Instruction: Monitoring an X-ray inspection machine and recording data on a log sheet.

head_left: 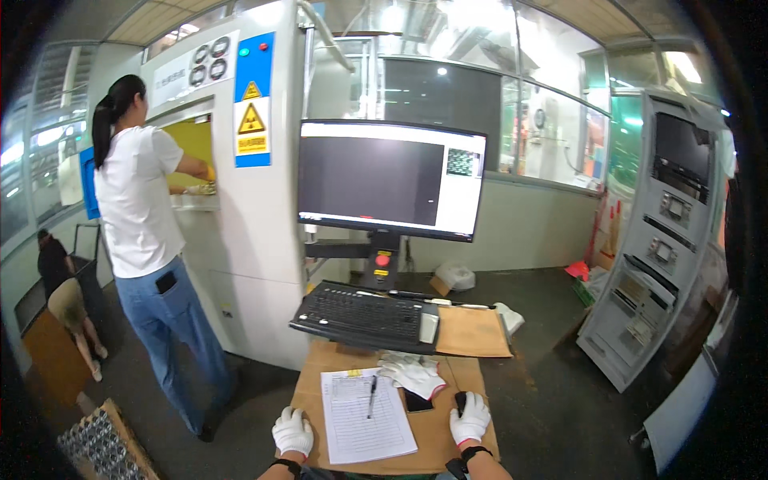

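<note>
My left hand (293,433), in a white knitted glove, rests with its fingers apart on the cardboard-covered table (312,384), just left of a sheaf of printed forms (368,432). A pen (372,398) lies on the top sheet. My right hand (470,419), gloved the same way, is closed over a black computer mouse (460,402), which it partly hides. Between the forms and that hand lies a dark phone (418,401), with a pair of white gloves (412,373) partly over it.
Beyond the table are a black keyboard (360,313), a brown pad (474,330) and a lit monitor (372,176). To the left a person in white (144,200) reaches into a large machine's opening (192,152). A grey cabinet (652,240) stands at right; a parts tray (108,444) is at lower left.
</note>
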The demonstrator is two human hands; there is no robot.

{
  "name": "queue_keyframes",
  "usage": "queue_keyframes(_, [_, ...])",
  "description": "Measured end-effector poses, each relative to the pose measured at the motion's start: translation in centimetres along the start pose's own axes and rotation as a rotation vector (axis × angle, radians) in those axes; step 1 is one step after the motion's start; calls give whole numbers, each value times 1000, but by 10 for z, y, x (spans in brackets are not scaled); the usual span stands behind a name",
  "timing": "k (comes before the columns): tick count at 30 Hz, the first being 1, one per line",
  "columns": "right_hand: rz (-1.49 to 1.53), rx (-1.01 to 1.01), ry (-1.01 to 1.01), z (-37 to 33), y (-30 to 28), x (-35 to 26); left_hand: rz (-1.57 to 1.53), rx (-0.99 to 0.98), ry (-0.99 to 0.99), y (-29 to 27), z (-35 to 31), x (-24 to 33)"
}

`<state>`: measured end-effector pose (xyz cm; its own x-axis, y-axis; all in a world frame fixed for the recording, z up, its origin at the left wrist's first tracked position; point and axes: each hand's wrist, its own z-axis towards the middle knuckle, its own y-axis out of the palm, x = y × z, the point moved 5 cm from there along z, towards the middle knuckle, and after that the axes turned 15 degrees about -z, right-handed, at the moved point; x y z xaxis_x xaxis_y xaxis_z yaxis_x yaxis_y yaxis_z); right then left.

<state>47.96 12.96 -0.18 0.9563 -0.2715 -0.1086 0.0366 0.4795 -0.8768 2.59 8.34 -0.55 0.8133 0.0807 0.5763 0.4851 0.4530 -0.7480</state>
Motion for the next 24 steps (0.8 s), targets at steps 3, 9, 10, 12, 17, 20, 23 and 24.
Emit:
queue_keyframes(3, [-1,-9,-9,2,3,1,0,35,5,-1,-2,3])
queue_keyframes(9, [-27,50,-29,2,12,-1,8,16,-18,-4,-4,0])
queue_keyframes(10, [-30,45,-25,2,12,-1,5,13,-13,-3,-4,0])
queue_keyframes(12, [2,1,-7,3,11,1,4,24,-6,-2,-5,-1])
queue_keyframes(17, [-25,143,-58,-3,-2,1,-4,44,30,-4,-2,5])
queue_keyframes(20, [-7,-7,-46,4,-18,-10,-24,48,19,-6,-4,2])
queue_keyframes(23, [-12,66,-60,2,-13,-7,15,119,91,7,-4,-12])
queue_keyframes(24, [4,74,-61,2,-15,-9,10,88,67,12,-2,-18])
